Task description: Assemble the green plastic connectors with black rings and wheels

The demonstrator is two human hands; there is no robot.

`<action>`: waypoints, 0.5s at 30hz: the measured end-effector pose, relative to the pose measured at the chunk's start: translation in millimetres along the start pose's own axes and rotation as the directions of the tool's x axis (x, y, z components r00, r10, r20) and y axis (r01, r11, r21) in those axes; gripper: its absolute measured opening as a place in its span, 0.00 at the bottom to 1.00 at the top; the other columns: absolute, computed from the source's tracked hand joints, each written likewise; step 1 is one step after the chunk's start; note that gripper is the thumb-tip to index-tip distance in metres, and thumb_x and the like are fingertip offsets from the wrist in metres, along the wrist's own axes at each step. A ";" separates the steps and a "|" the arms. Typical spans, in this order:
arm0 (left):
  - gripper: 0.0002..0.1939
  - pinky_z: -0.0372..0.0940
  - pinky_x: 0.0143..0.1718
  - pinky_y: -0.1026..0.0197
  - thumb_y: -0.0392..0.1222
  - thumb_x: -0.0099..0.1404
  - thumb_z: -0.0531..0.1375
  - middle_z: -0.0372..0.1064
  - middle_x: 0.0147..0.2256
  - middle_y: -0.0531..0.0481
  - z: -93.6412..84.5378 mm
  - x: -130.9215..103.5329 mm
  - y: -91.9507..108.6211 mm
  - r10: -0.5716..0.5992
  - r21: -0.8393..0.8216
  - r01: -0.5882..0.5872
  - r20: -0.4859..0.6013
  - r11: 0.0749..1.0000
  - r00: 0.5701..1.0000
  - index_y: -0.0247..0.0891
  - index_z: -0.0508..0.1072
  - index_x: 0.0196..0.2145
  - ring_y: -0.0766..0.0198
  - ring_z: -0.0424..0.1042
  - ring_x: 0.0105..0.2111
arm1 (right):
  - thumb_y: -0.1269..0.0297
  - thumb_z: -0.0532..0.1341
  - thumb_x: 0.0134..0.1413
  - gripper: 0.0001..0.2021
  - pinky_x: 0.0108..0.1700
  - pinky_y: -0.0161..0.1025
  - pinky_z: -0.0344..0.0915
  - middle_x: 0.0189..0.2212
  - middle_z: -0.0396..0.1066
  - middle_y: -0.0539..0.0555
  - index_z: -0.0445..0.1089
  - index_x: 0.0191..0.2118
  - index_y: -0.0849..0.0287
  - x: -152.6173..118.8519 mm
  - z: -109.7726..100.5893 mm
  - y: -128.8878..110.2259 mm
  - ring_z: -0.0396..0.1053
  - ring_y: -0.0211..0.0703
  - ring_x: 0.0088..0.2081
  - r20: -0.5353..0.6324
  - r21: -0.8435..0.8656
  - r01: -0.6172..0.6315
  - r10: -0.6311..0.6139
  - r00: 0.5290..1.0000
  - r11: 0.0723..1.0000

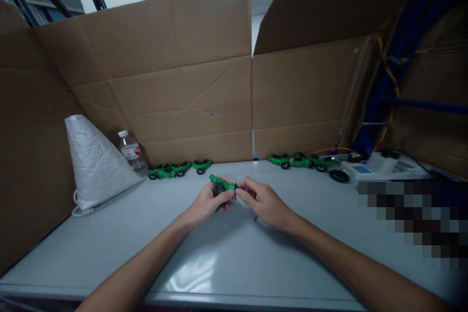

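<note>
Above the middle of the table, my left hand (215, 199) is closed around a green toy car (222, 185) with black parts, its nose tilted up to the left. The fingers of my right hand (265, 200) pinch a small black part (236, 186) at the car's right end. Whether that part is fixed to the car or loose, I cannot tell. My fingers cover much of the car's underside. Just below my right hand, a short thin dark piece (256, 218) shows, too small to name.
Several green toy cars (170, 170) line the back left, and more toy cars (302, 161) stand at the back right beside a black ring (339, 176) and a white power strip (387, 168). A bottle (131, 151) and a silvery bag (97, 168) stand left. Cardboard walls (190, 83) enclose the table (120, 243).
</note>
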State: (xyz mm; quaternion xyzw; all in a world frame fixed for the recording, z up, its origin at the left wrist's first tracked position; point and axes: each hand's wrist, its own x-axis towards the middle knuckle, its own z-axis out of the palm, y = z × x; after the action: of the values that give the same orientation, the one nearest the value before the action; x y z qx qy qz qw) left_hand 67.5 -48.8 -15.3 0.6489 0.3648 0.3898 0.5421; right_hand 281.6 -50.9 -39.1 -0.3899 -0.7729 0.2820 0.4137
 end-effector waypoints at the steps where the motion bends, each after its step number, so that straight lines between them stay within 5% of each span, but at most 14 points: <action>1: 0.27 0.61 0.28 0.65 0.60 0.64 0.70 0.69 0.30 0.53 -0.4 0.2 0.0 0.002 0.002 -0.002 -0.007 1.000 1.000 0.35 0.69 0.47 0.68 0.68 0.26 | 0.54 0.59 0.71 0.12 0.34 0.37 0.59 0.32 0.72 0.47 0.71 0.47 0.56 -0.3 -0.4 -0.6 0.67 0.39 0.29 0.003 0.001 0.000 0.000 1.000 1.000; 5: 0.29 0.59 0.26 0.66 0.61 0.65 0.69 0.69 0.29 0.53 -2.0 1.6 -2.4 0.003 0.015 -0.003 -0.019 1.000 1.000 0.35 0.69 0.49 0.68 0.67 0.25 | 0.56 0.62 0.67 0.18 0.35 0.36 0.60 0.40 0.73 0.49 0.67 0.59 0.54 -1.2 -2.1 -2.6 0.69 0.38 0.30 0.022 0.000 0.017 -0.017 1.000 1.000; 15: 0.29 0.60 0.28 0.65 0.61 0.64 0.70 0.69 0.29 0.53 -2.2 0.1 -3.1 0.010 -0.001 -0.010 -0.023 1.000 1.000 0.35 0.70 0.49 0.67 0.68 0.26 | 0.55 0.59 0.70 0.14 0.35 0.36 0.60 0.34 0.73 0.48 0.70 0.55 0.55 1.0 -1.8 1.3 0.69 0.40 0.30 0.043 0.007 0.031 -0.031 0.999 0.999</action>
State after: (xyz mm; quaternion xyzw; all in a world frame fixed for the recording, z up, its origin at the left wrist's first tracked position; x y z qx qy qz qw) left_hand 65.4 -47.2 -18.1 0.6460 0.3673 0.4002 0.5363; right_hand 283.3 -49.2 -38.8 -0.3701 -0.7867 0.2865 0.4026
